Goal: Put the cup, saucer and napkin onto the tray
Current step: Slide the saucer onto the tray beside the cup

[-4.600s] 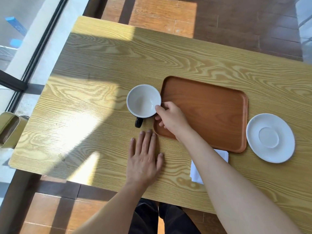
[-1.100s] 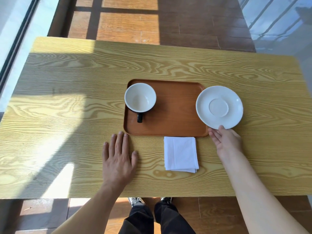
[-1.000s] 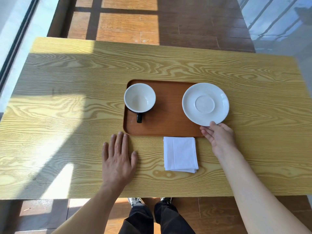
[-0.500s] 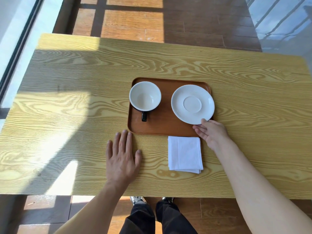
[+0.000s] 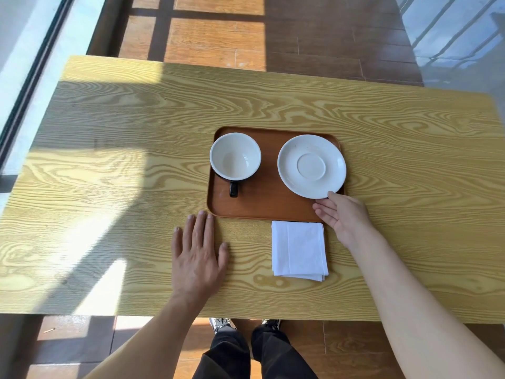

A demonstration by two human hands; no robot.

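Seen from a head-worn camera looking down: brown wooden tray (image 5: 273, 203) at the centre of a yellow wood-grain table (image 5: 109, 160). On the tray's left half, a white-lined cup (image 5: 235, 156) with dark outside, upright and empty, its black handle (image 5: 233, 188) pointing to 6 o'clock. On the right half, a white saucer (image 5: 311, 166), its rim at 3 o'clock reaching out to the tray's right edge; lying flat or a little tilted, hard to tell.

Right hand (image 5: 343, 216) at the saucer's 5 o'clock, palm turned up and leftward, fingers loosely spread, thumb tip touching the saucer's near rim. Nothing clasped; fingers not wrapped around the rim. Hand partly covering the tray's near right corner.

Left hand (image 5: 198, 253) pressed flat on the table at the tray's 7 o'clock, palm down, fingers stretched and slightly apart, gripping nothing. Fingertips just short of the tray's near left corner; touching it or not, impossible to say.

White folded napkin (image 5: 299, 250) on the bare table at the tray's 6 o'clock, just beside the tray's near edge, between the two forearms, closer to the right hand. Layered folds visible at its near right corner.

Strong sunlight across the table's left side, at 9 o'clock. Beyond the far edge, at 12 o'clock, brown tiled floor (image 5: 314, 36). Below the near edge, dark trousers (image 5: 246, 354) and shoes (image 5: 221, 322).
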